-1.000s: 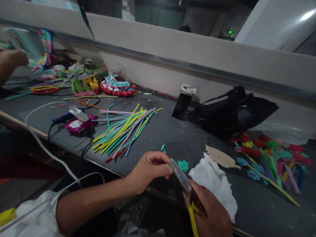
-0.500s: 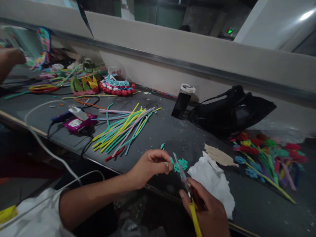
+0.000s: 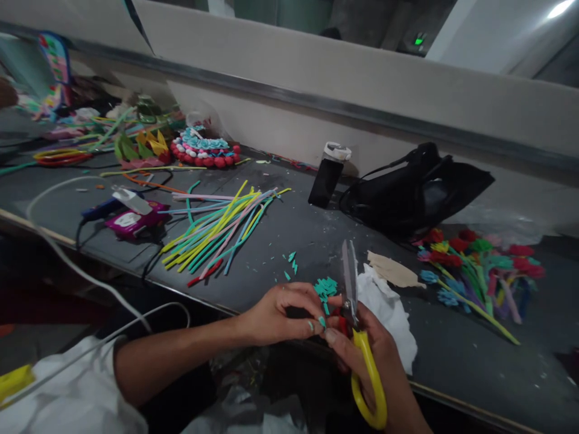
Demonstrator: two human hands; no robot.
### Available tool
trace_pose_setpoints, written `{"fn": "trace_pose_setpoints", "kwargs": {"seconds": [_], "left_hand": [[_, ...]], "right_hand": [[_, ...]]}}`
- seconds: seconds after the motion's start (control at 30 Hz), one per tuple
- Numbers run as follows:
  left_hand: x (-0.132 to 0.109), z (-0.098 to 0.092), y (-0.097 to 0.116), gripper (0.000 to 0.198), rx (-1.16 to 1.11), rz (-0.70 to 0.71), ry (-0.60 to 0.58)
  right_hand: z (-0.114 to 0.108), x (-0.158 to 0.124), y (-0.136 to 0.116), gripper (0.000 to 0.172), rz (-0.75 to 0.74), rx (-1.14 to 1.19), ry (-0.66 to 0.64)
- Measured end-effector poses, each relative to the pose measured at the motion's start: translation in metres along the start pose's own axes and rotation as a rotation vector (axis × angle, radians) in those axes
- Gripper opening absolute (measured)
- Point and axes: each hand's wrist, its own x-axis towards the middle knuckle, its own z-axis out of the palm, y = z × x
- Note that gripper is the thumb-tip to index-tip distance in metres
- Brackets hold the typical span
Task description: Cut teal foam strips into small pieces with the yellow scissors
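Observation:
Near the table's front edge, my left hand pinches a small green piece between thumb and fingertips. My right hand holds scissors with yellow handles, the blades pointing up and away from me. The right thumb and fingertips come close to the green piece; whether they touch it I cannot tell. Just beyond my hands lies a small heap of cut green pieces, with a few more green scraps to its left. A crumpled white sheet lies partly behind my right hand.
Coloured strips lie left of centre, beside a purple device with cords. A bottle and black bag stand at the back. Fuzzy flowers lie right, near a beige scrap. Another person's hand shows at far left.
My right hand has turned the scissors upright, blades away from the green piece, and brought its fingertips to the left hand. The view has shifted slightly.

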Motion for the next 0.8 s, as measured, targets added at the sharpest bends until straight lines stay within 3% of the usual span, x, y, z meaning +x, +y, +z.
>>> {"fn": "trace_pose_setpoints", "kwargs": {"seconds": [0.3,0.47,0.67,0.8], "left_hand": [[0.002,-0.001,0.0,0.012,0.107,0.036,-0.006],[-0.001,0.01,-0.007,0.009,-0.052,-0.086,0.12],[-0.005,0.029,-0.01,0.02,-0.538,-0.447,0.301],[-0.005,0.035,-0.006,0.02,-0.563,-0.506,0.351]], "right_hand": [[-0.005,0.007,0.015,0.054,-0.03,0.08,-0.053],[0.001,0.003,0.008,0.046,-0.1,0.02,0.053],[0.0,0.0,0.009,0.032,-0.442,-0.395,0.196],[-0.005,-0.001,0.018,0.03,-0.711,-0.715,0.254]]}}
